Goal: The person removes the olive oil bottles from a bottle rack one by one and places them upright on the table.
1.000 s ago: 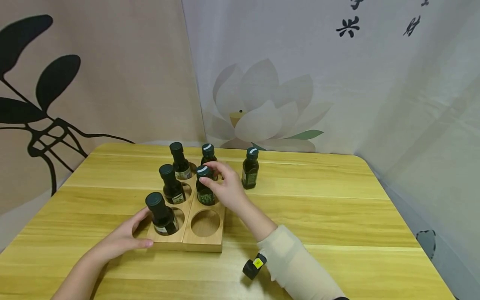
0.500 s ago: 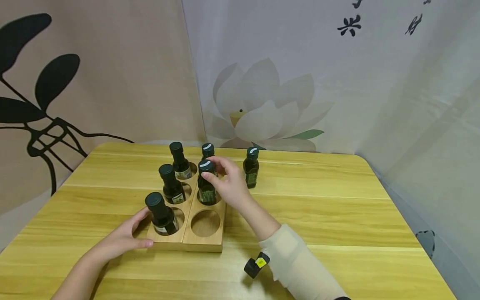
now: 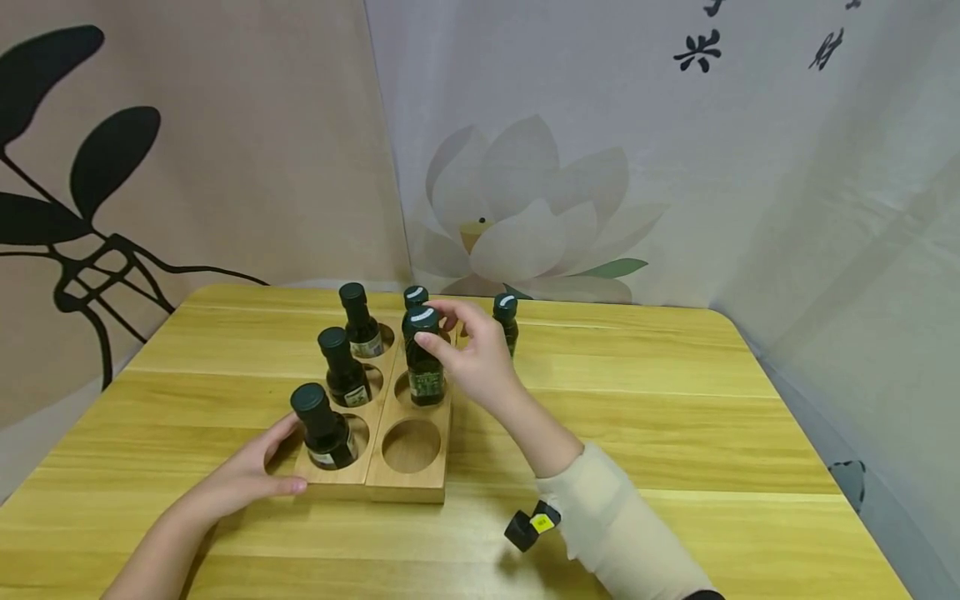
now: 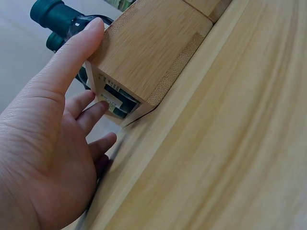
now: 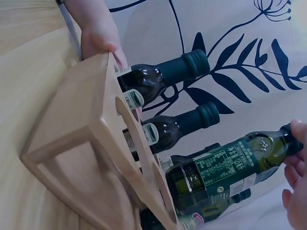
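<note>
A small dark green bottle (image 3: 425,375) with a dark cap is pinched near its cap by my right hand (image 3: 480,354). It is raised above the middle hole in the right row of a wooden bottle rack (image 3: 406,493); the right wrist view shows the green label of this bottle (image 5: 225,167) and its base near the hole's rim. At the rack's near left corner rests my left hand (image 3: 251,475), its thumb touching the corner and its fingers loosely extended along the side. Beside it, a black-capped bottle (image 3: 322,429) stands in the nearest left hole.
Two more bottles (image 3: 345,371) fill the left row. Another bottle (image 3: 415,297) stands in the far right hole, partly hidden. One bottle (image 3: 507,321) stands on the wooden table (image 3: 675,417) right of the rack, partly behind my right hand. A printed curtain (image 3: 570,100) hangs behind.
My right hand has lifted the bottle up out of the middle right hole and shifted it slightly right and away. The left hand and the rack have stayed put.
</note>
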Demonstrator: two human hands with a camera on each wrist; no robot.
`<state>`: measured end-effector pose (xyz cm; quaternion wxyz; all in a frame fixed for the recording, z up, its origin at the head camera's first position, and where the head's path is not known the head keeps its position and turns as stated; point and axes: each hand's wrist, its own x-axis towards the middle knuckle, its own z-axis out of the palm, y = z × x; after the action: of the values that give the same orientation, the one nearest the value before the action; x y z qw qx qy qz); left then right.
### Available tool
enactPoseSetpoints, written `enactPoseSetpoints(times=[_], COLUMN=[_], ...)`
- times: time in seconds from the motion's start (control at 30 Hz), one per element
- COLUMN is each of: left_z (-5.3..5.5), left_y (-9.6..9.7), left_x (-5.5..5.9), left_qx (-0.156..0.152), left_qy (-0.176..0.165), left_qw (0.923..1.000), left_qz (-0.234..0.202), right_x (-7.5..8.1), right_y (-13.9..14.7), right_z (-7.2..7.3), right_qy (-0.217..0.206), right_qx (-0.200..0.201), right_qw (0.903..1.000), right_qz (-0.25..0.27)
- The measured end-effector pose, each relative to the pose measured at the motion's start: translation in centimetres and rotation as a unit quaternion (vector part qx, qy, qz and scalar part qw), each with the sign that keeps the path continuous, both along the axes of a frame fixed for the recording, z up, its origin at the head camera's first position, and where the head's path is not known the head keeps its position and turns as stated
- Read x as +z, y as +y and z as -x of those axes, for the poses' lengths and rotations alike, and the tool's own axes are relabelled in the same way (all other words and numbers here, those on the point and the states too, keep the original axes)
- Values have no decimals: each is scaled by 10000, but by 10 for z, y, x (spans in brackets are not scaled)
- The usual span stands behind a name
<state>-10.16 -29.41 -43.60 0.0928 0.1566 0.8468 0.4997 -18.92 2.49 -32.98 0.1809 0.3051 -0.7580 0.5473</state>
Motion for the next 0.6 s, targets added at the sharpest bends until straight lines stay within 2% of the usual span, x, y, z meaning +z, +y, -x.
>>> enactPoseSetpoints(times=[0.2,0.6], left_z=[0,2], left_y=[0,-1], left_x=[-2,-3], left_qx=[-5,-8], left_qy=[3,-36], left_qw=[10000,10000], left_qz=[-37,-21], right_x=[1,4], right_y=[15,53], right_z=[1,6], right_qy=[94,3], right_qx=[-27,-152], right_qw=[10000,9998], right_qz=[12,146])
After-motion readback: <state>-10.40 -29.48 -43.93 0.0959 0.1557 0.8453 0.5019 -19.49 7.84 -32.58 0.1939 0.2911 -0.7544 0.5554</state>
